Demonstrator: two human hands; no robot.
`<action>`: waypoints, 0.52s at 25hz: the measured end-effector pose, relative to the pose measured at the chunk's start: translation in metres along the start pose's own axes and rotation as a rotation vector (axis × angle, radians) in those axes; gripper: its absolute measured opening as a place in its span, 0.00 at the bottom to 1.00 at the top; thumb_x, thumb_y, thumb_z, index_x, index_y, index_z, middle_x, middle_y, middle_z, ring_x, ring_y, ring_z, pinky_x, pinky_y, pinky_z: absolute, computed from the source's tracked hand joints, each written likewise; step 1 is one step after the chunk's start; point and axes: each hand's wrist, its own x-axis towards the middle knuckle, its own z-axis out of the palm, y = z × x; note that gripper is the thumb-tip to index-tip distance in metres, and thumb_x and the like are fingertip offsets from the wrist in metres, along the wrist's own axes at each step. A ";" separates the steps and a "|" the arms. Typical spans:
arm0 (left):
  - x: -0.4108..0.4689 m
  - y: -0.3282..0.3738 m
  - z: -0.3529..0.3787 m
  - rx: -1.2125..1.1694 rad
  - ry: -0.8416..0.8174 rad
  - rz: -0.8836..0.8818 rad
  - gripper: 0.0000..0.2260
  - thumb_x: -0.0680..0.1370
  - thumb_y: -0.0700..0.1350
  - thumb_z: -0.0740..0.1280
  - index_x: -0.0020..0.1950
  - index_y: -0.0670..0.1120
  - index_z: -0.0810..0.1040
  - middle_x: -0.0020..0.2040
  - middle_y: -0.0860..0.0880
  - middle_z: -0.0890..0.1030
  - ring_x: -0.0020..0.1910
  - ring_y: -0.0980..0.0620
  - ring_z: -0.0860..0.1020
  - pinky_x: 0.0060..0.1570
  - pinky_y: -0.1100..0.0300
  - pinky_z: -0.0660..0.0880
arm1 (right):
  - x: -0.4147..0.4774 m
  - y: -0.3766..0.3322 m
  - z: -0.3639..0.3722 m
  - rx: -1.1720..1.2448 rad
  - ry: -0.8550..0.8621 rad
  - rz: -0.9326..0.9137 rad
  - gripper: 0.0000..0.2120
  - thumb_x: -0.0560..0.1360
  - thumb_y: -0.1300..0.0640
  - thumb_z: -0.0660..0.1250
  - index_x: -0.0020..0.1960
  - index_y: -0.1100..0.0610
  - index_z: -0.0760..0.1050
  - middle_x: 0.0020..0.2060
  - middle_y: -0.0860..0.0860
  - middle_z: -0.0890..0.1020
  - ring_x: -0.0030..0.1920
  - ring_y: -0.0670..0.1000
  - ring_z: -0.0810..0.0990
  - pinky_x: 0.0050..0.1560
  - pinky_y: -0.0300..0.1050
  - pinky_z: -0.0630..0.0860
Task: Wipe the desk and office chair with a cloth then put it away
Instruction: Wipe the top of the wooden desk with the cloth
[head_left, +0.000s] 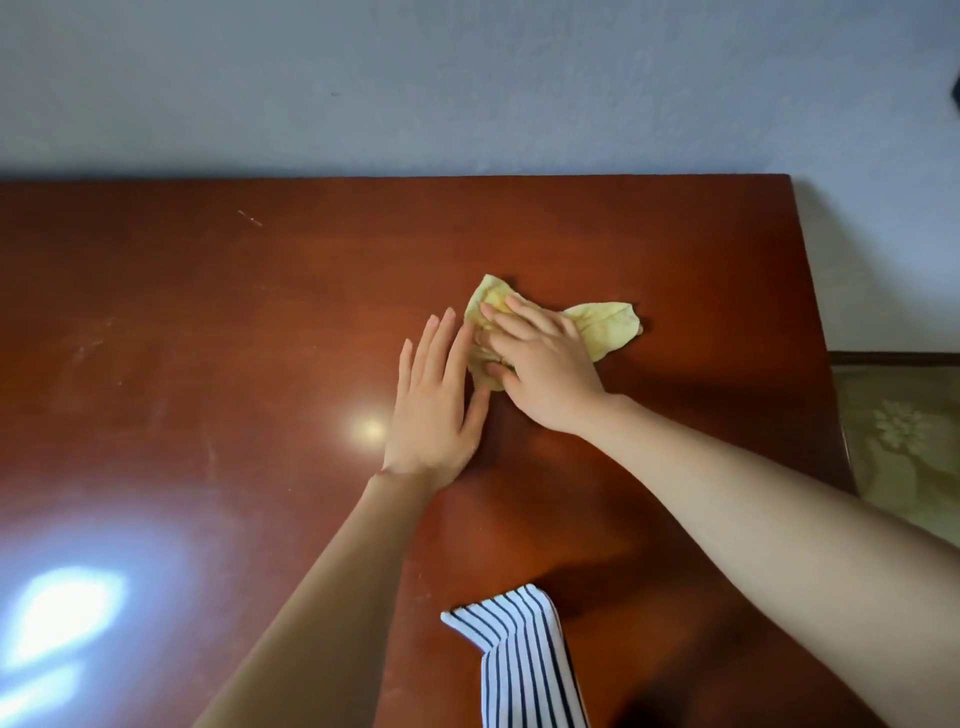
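Observation:
A crumpled yellow cloth (608, 327) lies on the glossy reddish-brown desk (208, 322), right of its middle. My right hand (540, 369) lies flat on the cloth and presses it down, fingers spread and pointing up-left. My left hand (434, 410) rests flat on the desk just left of the cloth, fingers straight, its forefinger touching the cloth's edge. The office chair is out of view.
The desk's back edge meets a pale wall (467, 78). Its right edge runs down past a patterned greenish surface (904, 441). A black-and-white striped piece of clothing (524, 660) hangs over the near desk. Light glares on the left of the desk.

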 end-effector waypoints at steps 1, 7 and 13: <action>-0.011 0.003 -0.002 0.033 0.024 -0.017 0.24 0.81 0.44 0.59 0.76 0.42 0.58 0.77 0.44 0.57 0.77 0.46 0.50 0.74 0.54 0.40 | -0.011 -0.002 0.001 -0.008 -0.015 -0.027 0.18 0.79 0.50 0.60 0.69 0.44 0.69 0.75 0.43 0.61 0.76 0.48 0.53 0.70 0.49 0.52; -0.104 0.016 -0.004 0.149 0.079 -0.271 0.22 0.80 0.42 0.61 0.74 0.42 0.64 0.75 0.43 0.62 0.76 0.43 0.54 0.72 0.45 0.43 | -0.095 -0.023 0.012 0.013 -0.106 -0.208 0.19 0.79 0.49 0.59 0.69 0.42 0.69 0.73 0.44 0.64 0.75 0.50 0.57 0.71 0.51 0.53; -0.170 0.032 -0.005 0.271 0.005 -0.356 0.23 0.81 0.46 0.58 0.76 0.44 0.60 0.77 0.44 0.57 0.77 0.44 0.49 0.71 0.48 0.37 | -0.166 -0.023 0.019 0.083 -0.156 -0.384 0.19 0.77 0.52 0.64 0.67 0.43 0.72 0.71 0.44 0.69 0.74 0.51 0.62 0.71 0.50 0.52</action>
